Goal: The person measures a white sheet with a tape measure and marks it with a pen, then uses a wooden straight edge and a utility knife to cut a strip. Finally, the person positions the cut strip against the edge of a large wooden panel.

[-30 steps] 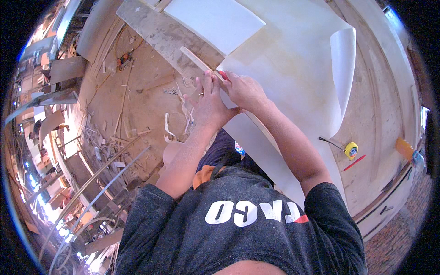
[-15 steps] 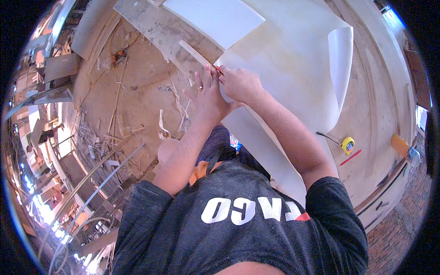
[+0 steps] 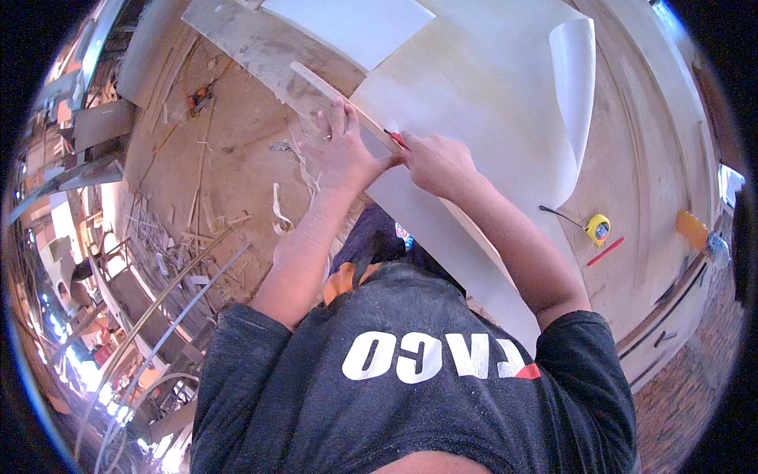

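Observation:
A large white flexible sheet (image 3: 489,95) lies across the worktop, its right edge curled upward. Along its left edge runs a thin pale wooden strip (image 3: 316,81), slanting from far left towards me. My right hand (image 3: 444,164) is closed around a small red cutter knife (image 3: 397,140), its dark tip at the strip beside the sheet's edge; most of the knife is hidden in the fist. My left hand (image 3: 347,162) is open, fingers spread along the strip's outer side, with the thumb reaching over to the right hand.
A yellow tape measure (image 3: 598,229) and a red pen (image 3: 606,251) lie on the wooden surface to the right, near a bottle of orange liquid (image 3: 691,229). Another white sheet (image 3: 355,28) lies at the far side. Offcuts and scraps (image 3: 189,253) litter the left floor.
Both hands have slid nearer to me and to the right along the strip, the knife moving with the right hand. More of the strip's far part shows beyond my left fingers.

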The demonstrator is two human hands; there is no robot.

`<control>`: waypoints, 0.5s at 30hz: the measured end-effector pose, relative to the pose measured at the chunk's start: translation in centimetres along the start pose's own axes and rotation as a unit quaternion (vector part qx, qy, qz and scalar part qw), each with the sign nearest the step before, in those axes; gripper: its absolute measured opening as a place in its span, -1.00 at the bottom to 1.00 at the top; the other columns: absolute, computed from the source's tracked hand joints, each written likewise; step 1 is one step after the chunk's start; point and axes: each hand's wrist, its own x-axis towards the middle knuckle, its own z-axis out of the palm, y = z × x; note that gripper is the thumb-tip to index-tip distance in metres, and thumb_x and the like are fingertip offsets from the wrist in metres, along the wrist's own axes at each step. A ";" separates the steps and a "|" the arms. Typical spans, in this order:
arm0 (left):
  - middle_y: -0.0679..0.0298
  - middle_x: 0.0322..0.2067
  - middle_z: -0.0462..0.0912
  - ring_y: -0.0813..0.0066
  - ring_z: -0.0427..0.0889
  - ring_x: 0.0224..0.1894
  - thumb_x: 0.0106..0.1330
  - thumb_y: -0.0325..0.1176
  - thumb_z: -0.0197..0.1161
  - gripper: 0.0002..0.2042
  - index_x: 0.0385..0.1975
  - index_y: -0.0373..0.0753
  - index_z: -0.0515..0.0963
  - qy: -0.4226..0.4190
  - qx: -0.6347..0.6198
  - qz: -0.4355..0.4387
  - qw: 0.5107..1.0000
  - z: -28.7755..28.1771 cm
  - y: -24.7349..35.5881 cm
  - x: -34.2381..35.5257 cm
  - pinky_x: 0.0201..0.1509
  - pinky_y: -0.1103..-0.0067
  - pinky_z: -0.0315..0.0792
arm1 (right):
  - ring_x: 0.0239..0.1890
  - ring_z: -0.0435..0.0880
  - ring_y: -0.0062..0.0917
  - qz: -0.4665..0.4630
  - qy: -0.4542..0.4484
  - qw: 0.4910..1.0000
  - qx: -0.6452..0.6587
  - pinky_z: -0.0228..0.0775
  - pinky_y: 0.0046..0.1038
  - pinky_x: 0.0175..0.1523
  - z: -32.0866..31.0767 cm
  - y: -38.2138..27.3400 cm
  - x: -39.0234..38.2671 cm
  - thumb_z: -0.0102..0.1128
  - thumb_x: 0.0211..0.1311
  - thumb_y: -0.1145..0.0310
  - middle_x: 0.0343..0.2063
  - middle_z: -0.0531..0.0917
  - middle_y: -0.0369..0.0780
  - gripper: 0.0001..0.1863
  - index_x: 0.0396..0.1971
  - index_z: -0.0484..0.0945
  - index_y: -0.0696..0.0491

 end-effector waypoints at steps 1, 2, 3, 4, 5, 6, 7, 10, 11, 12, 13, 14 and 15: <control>0.17 0.56 -0.10 -0.03 -0.15 0.58 -0.26 0.52 0.42 0.40 0.52 -0.30 -0.05 -0.012 0.016 -0.011 1.000 -0.6 0.5 -0.1 0.36 -0.44 -0.19 | -0.25 0.75 -0.09 0.005 -0.005 1.000 0.002 0.57 -0.04 -0.20 0.2 0.4 -0.7 -0.01 0.44 0.20 -0.34 0.74 -0.03 -0.68 -0.02 0.56 0.06; 0.17 0.56 -0.10 -0.02 -0.16 0.59 -0.27 0.53 0.42 0.40 0.52 -0.29 -0.05 -0.012 0.024 -0.011 1.000 -0.5 0.7 -0.2 0.37 -0.44 -0.20 | -0.27 0.74 -0.07 0.010 -0.009 1.000 0.004 0.54 -0.03 -0.21 0.5 0.9 -1.5 -0.05 0.48 0.17 -0.36 0.73 -0.04 -0.67 0.03 0.53 0.03; 0.17 0.57 -0.11 -0.02 -0.18 0.59 -0.28 0.54 0.42 0.41 0.53 -0.29 -0.05 -0.012 0.032 -0.011 0.999 -0.5 0.7 -0.2 0.37 -0.44 -0.21 | -0.27 0.74 -0.08 0.012 -0.002 1.000 0.005 0.54 -0.03 -0.21 0.9 1.3 -2.4 -0.05 0.48 0.16 -0.35 0.74 -0.04 -0.66 0.06 0.52 0.02; 0.17 0.57 -0.11 -0.01 -0.20 0.59 -0.29 0.54 0.41 0.42 0.53 -0.29 -0.05 -0.012 0.039 -0.010 0.999 -0.4 0.7 -0.1 0.37 -0.44 -0.21 | -0.27 0.74 -0.08 0.015 0.006 1.000 0.005 0.54 -0.03 -0.22 1.3 1.8 -3.3 -0.05 0.48 0.16 -0.35 0.74 -0.04 -0.65 0.09 0.51 0.01; 0.17 0.57 -0.11 -0.01 -0.20 0.59 -0.30 0.55 0.41 0.42 0.53 -0.28 -0.05 0.002 0.030 0.001 1.000 0.1 0.4 0.0 0.37 -0.44 -0.22 | -0.27 0.74 -0.09 0.017 0.014 1.000 0.005 0.54 -0.03 -0.22 1.7 2.3 -4.3 -0.04 0.48 0.16 -0.35 0.74 -0.05 -0.64 0.12 0.50 0.00; 0.17 0.57 -0.10 -0.02 -0.20 0.59 -0.31 0.55 0.41 0.43 0.53 -0.28 -0.05 0.015 0.020 0.012 1.000 0.8 -0.2 0.2 0.37 -0.44 -0.22 | -0.26 0.74 -0.10 0.020 0.005 1.000 0.005 0.55 -0.04 -0.22 1.9 2.7 -5.2 -0.05 0.48 0.15 -0.35 0.74 -0.05 -0.62 0.15 0.48 -0.01; 0.17 0.56 -0.10 -0.02 -0.20 0.59 -0.32 0.56 0.41 0.43 0.53 -0.27 -0.05 0.028 0.011 0.023 0.999 0.6 -0.1 0.1 0.37 -0.44 -0.23 | -0.26 0.74 -0.10 0.023 -0.003 1.000 0.005 0.55 -0.05 -0.22 2.0 3.0 -6.1 -0.06 0.48 0.15 -0.35 0.74 -0.06 -0.61 0.18 0.46 -0.01; 0.19 0.57 -0.12 -0.03 -0.19 0.59 -0.33 0.56 0.41 0.44 0.53 -0.26 -0.05 -0.014 0.046 -0.017 0.999 0.1 0.8 0.0 0.36 -0.45 -0.24 | -0.25 0.74 -0.12 0.041 -0.021 0.999 -0.001 0.55 -0.07 -0.22 2.5 4.0 -9.3 -0.06 0.48 0.16 -0.34 0.74 -0.06 -0.59 0.22 0.44 -0.01; 0.19 0.57 -0.12 -0.04 -0.18 0.59 -0.33 0.55 0.42 0.44 0.53 -0.27 -0.05 -0.004 0.037 -0.009 0.999 0.5 0.5 0.0 0.36 -0.45 -0.24 | -0.25 0.75 -0.13 0.049 -0.026 0.998 -0.003 0.55 -0.08 -0.22 2.7 4.3 -10.5 -0.06 0.48 0.17 -0.33 0.74 -0.06 -0.59 0.22 0.43 -0.01; 0.19 0.57 -0.12 -0.04 -0.18 0.59 -0.33 0.55 0.42 0.43 0.53 -0.27 -0.04 0.005 0.028 -0.001 1.000 0.9 0.0 0.2 0.36 -0.45 -0.24 | -0.25 0.75 -0.13 0.057 -0.036 0.998 -0.004 0.55 -0.08 -0.22 2.9 4.8 -11.7 -0.05 0.48 0.18 -0.32 0.74 -0.06 -0.59 0.23 0.43 -0.01; 0.20 0.57 -0.11 -0.04 -0.18 0.58 -0.33 0.54 0.43 0.43 0.53 -0.27 -0.04 0.016 0.019 0.009 1.000 0.5 0.3 0.2 0.36 -0.45 -0.25 | -0.25 0.74 -0.13 0.066 -0.044 0.997 -0.004 0.56 -0.09 -0.22 3.0 5.3 -12.8 -0.05 0.47 0.19 -0.32 0.74 -0.06 -0.58 0.23 0.42 -0.01; 0.18 0.57 -0.12 -0.07 -0.17 0.58 -0.31 0.53 0.44 0.41 0.52 -0.28 -0.02 0.006 0.028 0.005 1.000 0.3 0.7 0.2 0.36 -0.46 -0.23 | -0.24 0.74 -0.13 0.076 -0.051 0.996 -0.004 0.56 -0.09 -0.21 3.2 5.8 -13.8 -0.04 0.47 0.21 -0.31 0.74 -0.06 -0.58 0.24 0.42 -0.02; 0.16 0.57 -0.12 -0.09 -0.16 0.58 -0.29 0.51 0.45 0.40 0.51 -0.29 0.01 -0.004 0.036 0.000 0.999 -0.1 1.1 0.1 0.35 -0.47 -0.22 | -0.24 0.74 -0.13 0.078 -0.046 0.996 -0.002 0.56 -0.09 -0.21 3.5 6.2 -14.9 -0.04 0.47 0.21 -0.30 0.74 -0.06 -0.58 0.24 0.41 -0.02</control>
